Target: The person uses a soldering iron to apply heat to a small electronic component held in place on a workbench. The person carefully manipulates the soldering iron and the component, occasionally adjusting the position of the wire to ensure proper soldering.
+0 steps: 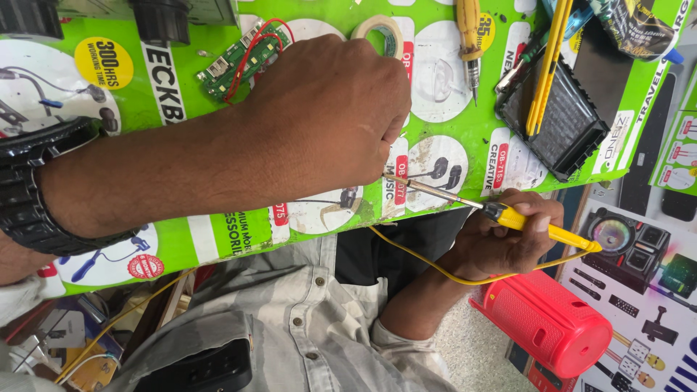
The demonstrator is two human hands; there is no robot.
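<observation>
We are mid-soldering, it seems: our right hand [508, 236] is clamped around the yellow soldering iron [501, 214], its tip reaching under our left hand [327, 116], which is closed over something hidden on the green surface [465, 138]. Next calls for a steady tip.

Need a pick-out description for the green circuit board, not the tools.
Start at the green printed work mat covering the bench, then look to its top edge, just above the left hand. The circuit board lies there: a small green rectangle with red wires looped over it, unlike the tape roll beside it.
</observation>
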